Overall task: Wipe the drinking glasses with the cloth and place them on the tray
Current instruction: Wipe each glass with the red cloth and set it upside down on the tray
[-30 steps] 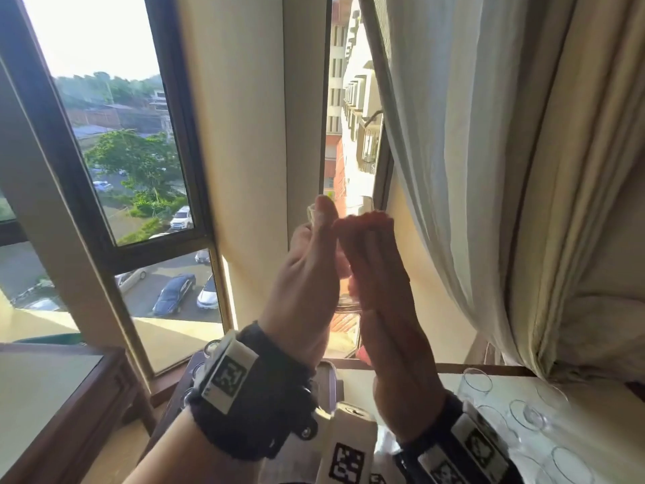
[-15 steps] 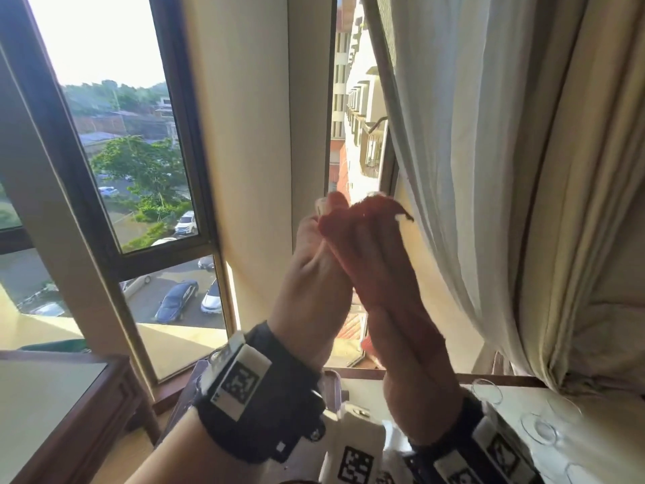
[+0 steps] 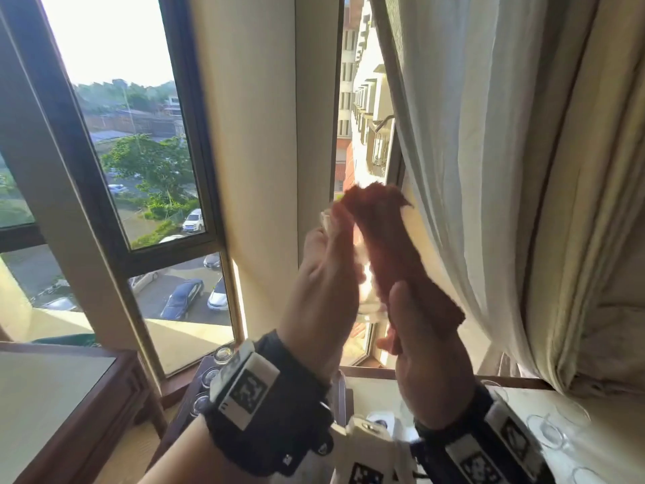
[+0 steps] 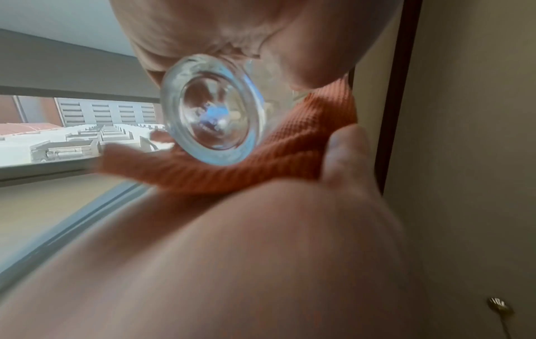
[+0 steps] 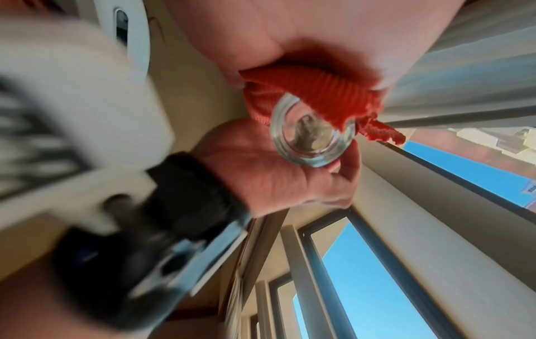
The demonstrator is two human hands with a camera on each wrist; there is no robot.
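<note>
I hold a clear drinking glass (image 3: 363, 291) up in front of the window. My left hand (image 3: 324, 274) grips its left side, fingers curled round it. My right hand (image 3: 429, 344) holds an orange ribbed cloth (image 3: 391, 246) pressed against the glass's right side and up over its rim. The left wrist view shows the thick round base of the glass (image 4: 211, 110) with the cloth (image 4: 261, 165) folded under it. In the right wrist view the cloth (image 5: 304, 96) wraps part of the glass (image 5: 313, 137). A dark tray (image 3: 190, 393) with glasses (image 3: 223, 354) shows below my left wrist.
More clear glasses (image 3: 548, 434) stand on the light tabletop at the lower right. A cream curtain (image 3: 506, 169) hangs close on the right, the window frame (image 3: 195, 169) just ahead. A wooden cabinet (image 3: 69, 396) fills the lower left.
The cloth has slid up along the glass and now shows over its right side and rim. Both hands have shifted slightly right, and the view has tilted upward.
</note>
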